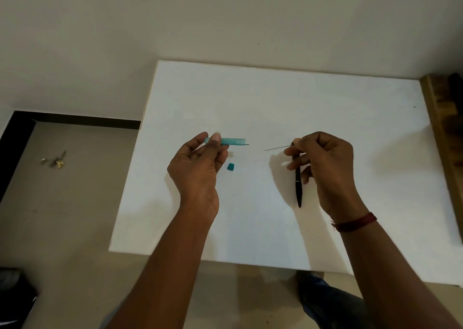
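Left grip (198,163) is closed on a teal lead tube (231,141), with thumb and fingertips pinching its left end. The tube is held roughly level above the white surface (275,98), open end turned to the right, and a dark lead tip is seen projecting from it. Right grip (325,163) is closed on two things at once: a thin lead (275,148) is pinched at the fingertips and pointed toward the tube, and a black pencil (298,183) is held by the same fingers, tip down. A clear gap is left between lead and tube mouth. A teal cap (230,166) is lying on the surface just below the tube, with a small white piece (231,154) close beside it. Risks judged: the lead is likely to be snapped if it is pinched too hard or brought off-axis against the tube rim. With the tube uncapped and level, the leads inside could be spilled by a slight downward tilt. The pencil, held only secondarily while the lead is aimed, could be dropped on its tip. The cap could be brushed aside by the left wrist.
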